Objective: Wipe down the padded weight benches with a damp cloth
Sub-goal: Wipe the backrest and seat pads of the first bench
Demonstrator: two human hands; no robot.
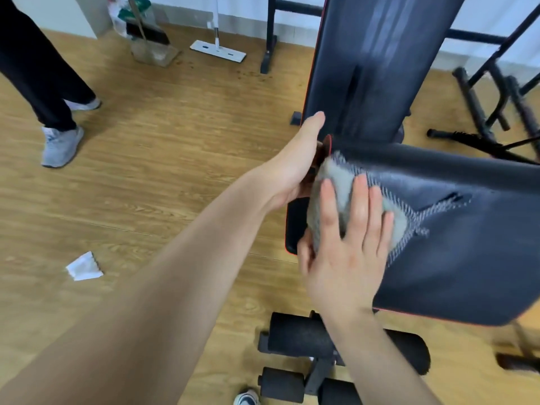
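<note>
A black padded weight bench with red piping fills the right side: its seat pad (467, 258) lies in front of me and its raised back pad (374, 68) slopes away behind. A grey cloth (339, 185) lies on the seat pad's left end. My right hand (347, 252) presses flat on the cloth with straight, spread fingers. My left hand (298, 165) grips the left edge of the bench where seat and back pad meet, thumb up along the back pad. Streaks of wetness show on both pads.
Black foam leg rollers (301, 334) sit below the seat. Another person's legs and grey shoes (61, 144) stand at the left. A flat mop (217, 51) and a dustpan with broom (152, 45) lean at the far wall. A crumpled white paper (84, 266) lies on the wood floor. Black rack frames (491, 106) stand at the right.
</note>
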